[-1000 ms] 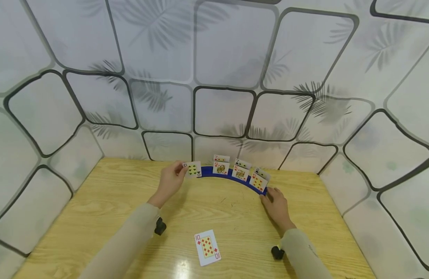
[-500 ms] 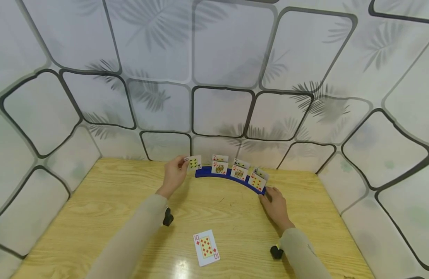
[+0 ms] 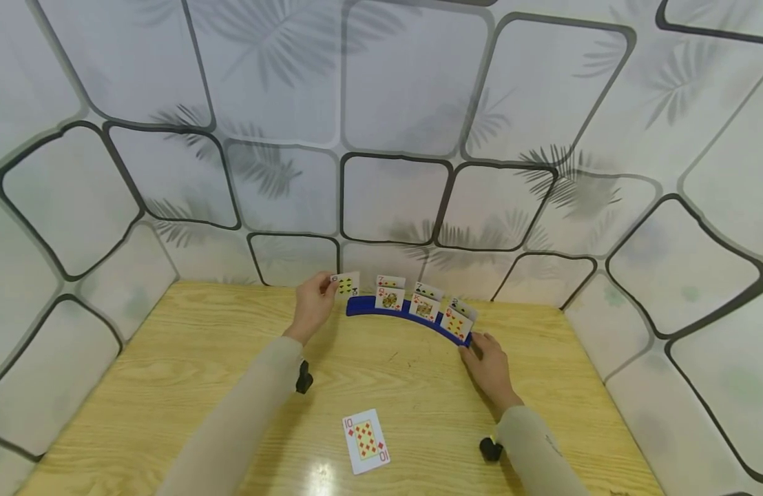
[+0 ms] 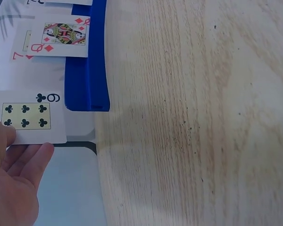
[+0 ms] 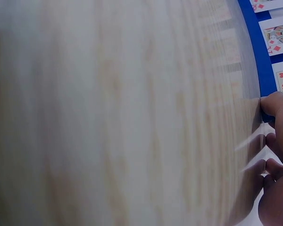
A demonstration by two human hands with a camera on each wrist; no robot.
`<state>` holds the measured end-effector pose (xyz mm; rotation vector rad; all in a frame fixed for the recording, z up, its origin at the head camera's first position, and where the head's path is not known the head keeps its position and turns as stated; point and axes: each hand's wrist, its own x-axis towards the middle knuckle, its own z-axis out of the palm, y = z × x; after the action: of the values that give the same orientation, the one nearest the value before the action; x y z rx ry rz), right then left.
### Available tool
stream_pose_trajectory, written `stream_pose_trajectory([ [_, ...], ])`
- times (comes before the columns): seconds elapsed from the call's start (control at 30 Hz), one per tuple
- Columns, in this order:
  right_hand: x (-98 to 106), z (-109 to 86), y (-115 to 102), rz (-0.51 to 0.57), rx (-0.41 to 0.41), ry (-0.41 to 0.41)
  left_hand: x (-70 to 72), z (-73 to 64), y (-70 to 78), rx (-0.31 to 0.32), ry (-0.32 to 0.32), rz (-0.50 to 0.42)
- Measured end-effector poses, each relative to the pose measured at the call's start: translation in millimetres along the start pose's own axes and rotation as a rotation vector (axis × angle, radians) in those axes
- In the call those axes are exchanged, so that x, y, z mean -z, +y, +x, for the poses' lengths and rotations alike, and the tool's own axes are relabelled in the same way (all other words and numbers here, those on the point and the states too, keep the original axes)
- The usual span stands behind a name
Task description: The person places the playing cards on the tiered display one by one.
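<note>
My left hand (image 3: 313,303) pinches a six of clubs (image 4: 26,115) between thumb and fingers. The card hangs above and behind the left end of a curved blue card holder (image 3: 361,305), apart from it in the left wrist view. At the holder's right end my right hand (image 3: 489,365) grips the tip, thumb (image 5: 272,103) at the front. In the holder's front row stand a queen of diamonds (image 3: 390,299), a king of diamonds (image 3: 425,307) and a hearts card (image 3: 456,324). Behind each, another card's top shows, such as a red seven (image 3: 390,282).
A ten of diamonds (image 3: 366,441) lies face up on the wooden table (image 3: 233,399), nearer to me. Patterned white panels (image 3: 394,200) rise behind the table and at both sides. Black wrist cameras (image 3: 304,377) hang under both forearms.
My left hand has lifted the six of clubs up and back from in front of the holder's left end, which now shows. The right hand stays on the holder.
</note>
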<state>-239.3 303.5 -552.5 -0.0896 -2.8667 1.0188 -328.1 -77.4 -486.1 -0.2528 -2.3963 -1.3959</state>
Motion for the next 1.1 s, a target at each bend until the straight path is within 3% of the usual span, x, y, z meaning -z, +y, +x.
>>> stream_pose_trajectory([
  [0.23, -0.4, 0.0, -0.3, 0.010, -0.006, -0.004, -7.1, 2.5, -1.2, -0.021, -0.025, 0.044],
  [0.57, 0.8, 0.6, 0.1, 0.026, -0.010, -0.010, -17.1, 1.4, 2.1, 0.005, -0.051, 0.046],
  [1.1, -3.2, 1.8, 2.3, 0.020, 0.024, 0.038, -24.5, 2.2, 6.0, 0.002, -0.083, 0.064],
])
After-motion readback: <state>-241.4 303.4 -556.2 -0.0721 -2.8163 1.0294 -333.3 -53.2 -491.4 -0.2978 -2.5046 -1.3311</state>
